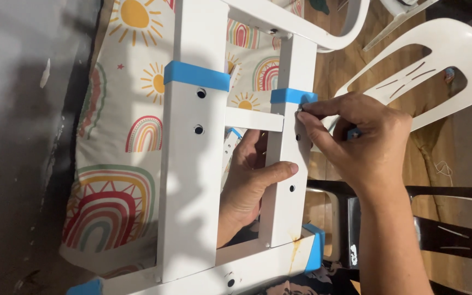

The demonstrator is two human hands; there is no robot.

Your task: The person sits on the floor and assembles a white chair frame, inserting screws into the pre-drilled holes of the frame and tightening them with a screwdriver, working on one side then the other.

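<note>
A white wooden furniture frame point(192, 180) with blue tape bands point(196, 75) fills the middle of the view. My left hand point(249, 180) reaches between its slats and grips the right upright point(286, 202), thumb across the front. My right hand point(356, 145) pinches a small dark screw point(300, 111) at the side of that upright, just below a blue tape strip point(292, 96). A thin crossbar point(253, 119) joins the two uprights. Several round holes point(199, 129) show in the wide left upright.
A cloth with rainbow and sun prints point(121, 180) lies under the frame. White plastic chairs point(443, 60) stand at the upper right on a wooden floor point(438, 158). A dark chair point(454, 229) sits at the lower right. A grey wall surface point(17, 147) runs along the left.
</note>
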